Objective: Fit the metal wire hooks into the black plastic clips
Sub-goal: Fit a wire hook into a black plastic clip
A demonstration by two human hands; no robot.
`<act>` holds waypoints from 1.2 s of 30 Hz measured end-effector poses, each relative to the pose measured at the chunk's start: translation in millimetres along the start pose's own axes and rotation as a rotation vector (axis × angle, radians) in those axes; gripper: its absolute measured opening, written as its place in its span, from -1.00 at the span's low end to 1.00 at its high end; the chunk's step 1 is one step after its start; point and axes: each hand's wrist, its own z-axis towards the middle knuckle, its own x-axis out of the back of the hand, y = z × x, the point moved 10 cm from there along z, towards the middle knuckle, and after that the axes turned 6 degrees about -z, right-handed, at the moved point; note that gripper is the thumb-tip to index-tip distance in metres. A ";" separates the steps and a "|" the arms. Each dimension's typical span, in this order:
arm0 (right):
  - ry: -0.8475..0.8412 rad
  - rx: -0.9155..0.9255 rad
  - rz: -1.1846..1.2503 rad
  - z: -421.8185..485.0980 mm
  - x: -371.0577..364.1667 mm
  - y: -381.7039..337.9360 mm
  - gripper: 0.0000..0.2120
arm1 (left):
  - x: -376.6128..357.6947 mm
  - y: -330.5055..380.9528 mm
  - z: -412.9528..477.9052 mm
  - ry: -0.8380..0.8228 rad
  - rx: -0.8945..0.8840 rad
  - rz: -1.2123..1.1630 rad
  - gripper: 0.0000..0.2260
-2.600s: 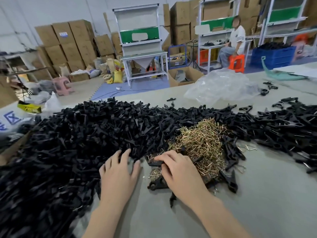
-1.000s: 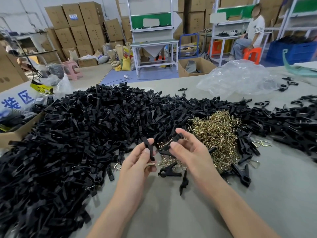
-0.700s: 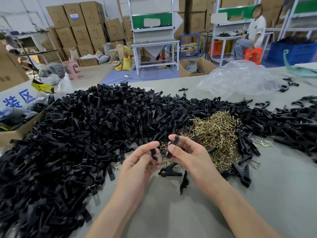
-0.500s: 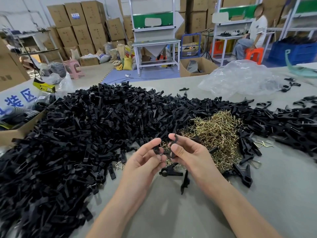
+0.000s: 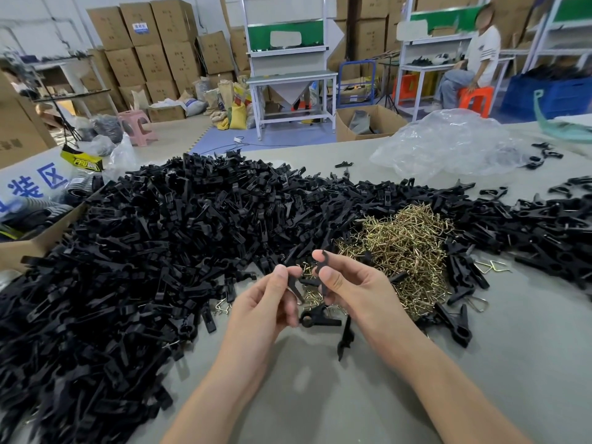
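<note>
Your left hand [image 5: 269, 302] pinches a black clip half [image 5: 293, 285] between thumb and fingers, raised off the table [image 5: 480, 363]. Your right hand [image 5: 352, 290] grips a second clip piece [image 5: 321, 270] upright between thumb and forefinger, just beside the first; they look apart, though the gap is hard to read. Whether either hand also holds a wire hook, you cannot tell from here.

Hook pile [image 5: 403, 248]: brass-coloured heap, just right of your right hand. Clip pile [image 5: 153, 251]: large black mound left of and behind the hook pile, spreading on past it to the right. Two loose clips [image 5: 317, 318] lie on the table below your hands, near the hook pile. Clear bag [image 5: 448, 149] well behind the hook pile.
</note>
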 end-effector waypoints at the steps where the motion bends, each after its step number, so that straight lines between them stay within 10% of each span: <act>1: 0.001 -0.006 0.002 -0.1 0.2 0.5 -0.72 | 0.3 -0.2 -0.2 0.004 0.006 -0.003 -0.63; 36: -0.064 0.054 -0.127 -4.8 -7.7 -4.2 -0.60 | -10.9 -5.2 -1.9 -0.072 0.094 -0.147 -0.75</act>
